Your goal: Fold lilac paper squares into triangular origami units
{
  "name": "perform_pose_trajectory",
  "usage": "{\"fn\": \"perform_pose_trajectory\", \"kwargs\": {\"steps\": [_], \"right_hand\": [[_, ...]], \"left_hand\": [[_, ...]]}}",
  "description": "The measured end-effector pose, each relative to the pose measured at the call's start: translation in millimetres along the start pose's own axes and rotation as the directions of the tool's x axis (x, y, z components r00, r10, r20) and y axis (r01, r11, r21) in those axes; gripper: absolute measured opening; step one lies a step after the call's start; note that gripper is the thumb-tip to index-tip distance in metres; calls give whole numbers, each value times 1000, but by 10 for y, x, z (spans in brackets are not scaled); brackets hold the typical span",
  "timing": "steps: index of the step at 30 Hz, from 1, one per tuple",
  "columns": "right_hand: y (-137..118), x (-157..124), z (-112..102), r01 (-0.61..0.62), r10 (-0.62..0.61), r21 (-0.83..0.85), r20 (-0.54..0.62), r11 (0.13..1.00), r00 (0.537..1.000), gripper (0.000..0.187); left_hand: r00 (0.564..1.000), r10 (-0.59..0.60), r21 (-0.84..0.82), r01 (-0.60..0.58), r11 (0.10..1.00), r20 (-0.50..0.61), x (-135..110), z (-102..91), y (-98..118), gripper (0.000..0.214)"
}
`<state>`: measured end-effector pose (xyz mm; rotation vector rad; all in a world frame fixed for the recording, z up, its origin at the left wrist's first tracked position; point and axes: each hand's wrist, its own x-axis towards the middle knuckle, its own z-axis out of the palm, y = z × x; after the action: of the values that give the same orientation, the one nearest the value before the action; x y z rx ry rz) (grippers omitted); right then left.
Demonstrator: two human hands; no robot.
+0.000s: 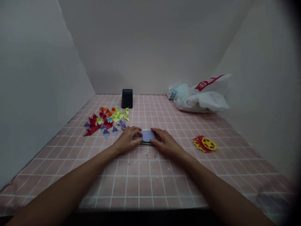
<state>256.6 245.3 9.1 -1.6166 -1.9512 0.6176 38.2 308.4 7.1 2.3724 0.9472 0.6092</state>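
A small stack of coloured paper [148, 135] lies on the table in front of me, a lavender sheet on top with yellow and green edges showing beneath. My left hand [129, 138] grips its left side, thumb at the near corner and fingers curled toward the far edge. On the right side, my right hand [165, 141] holds it the same way. Left of my left hand are many folded paper pieces [108, 121] in red, orange, yellow, lavender and a little blue. Yellow and red cut-paper shapes [205, 144] lie in a pile to the right of my right hand.
A black phone [127, 98] leans at the back of the pink checked tablecloth [117, 188]. At the back right sit a white plastic bag [202, 97] with red print and a small box [172, 93]. Tiny paper scraps [148, 155] dot the cloth nearby. Pale walls enclose the table.
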Motion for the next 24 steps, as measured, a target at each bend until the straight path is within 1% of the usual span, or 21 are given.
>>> {"fn": "perform_pose_trajectory", "kwargs": {"steps": [6, 18, 24], "right_hand": [[-28, 1, -13, -34, 34, 0, 11, 999, 999, 51], [-11, 8, 4, -34, 34, -4, -3, 999, 999, 51], [-16, 10, 4, -34, 34, -3, -4, 999, 999, 51]], "left_hand": [[1000, -3, -19, 3, 1000, 10, 0, -2, -7, 14], [1000, 6, -19, -6, 1000, 10, 4, 3, -23, 15], [1000, -10, -23, 11, 1000, 12, -2, 4, -11, 16]]}}
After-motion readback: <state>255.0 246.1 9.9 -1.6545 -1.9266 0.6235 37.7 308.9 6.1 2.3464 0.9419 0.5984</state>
